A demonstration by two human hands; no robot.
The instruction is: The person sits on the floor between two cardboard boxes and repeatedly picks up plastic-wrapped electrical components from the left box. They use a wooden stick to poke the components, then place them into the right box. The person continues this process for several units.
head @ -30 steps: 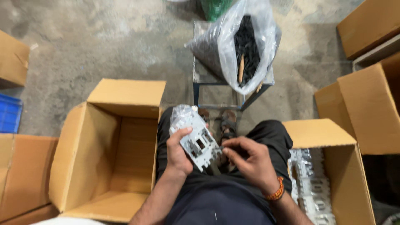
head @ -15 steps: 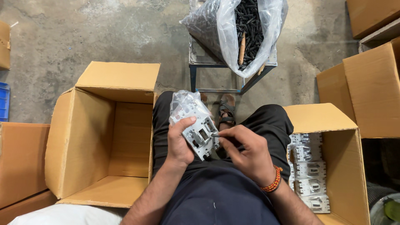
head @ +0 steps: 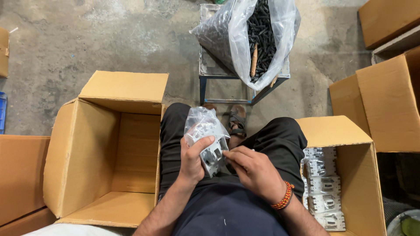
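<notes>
- Two hands on one part: left hand (head: 192, 159) grips a grey plastic switch part (head: 213, 153), half inside its clear bag (head: 202, 122), over the lap.
- Right hand (head: 253, 170) pinches its edge, closer in than a second ago.
- Bag's coming off, I'd guess.
- Empty cardboard box (head: 94, 153) waits left.

**Boxes Flanked the Lap, Stool Stood at Twelve**

The part (head: 210, 146) sat over the lap at the centre, the left hand (head: 192, 161) at its eight o'clock, the right hand (head: 253, 170) at its four. An open box (head: 100, 153) lay at nine o'clock. Another box (head: 345, 175) at three o'clock held stacked parts (head: 321, 188). At twelve stood a stool (head: 236, 74), a bag (head: 258, 35) on it. More boxes (head: 389, 87) stood at two o'clock.
</notes>
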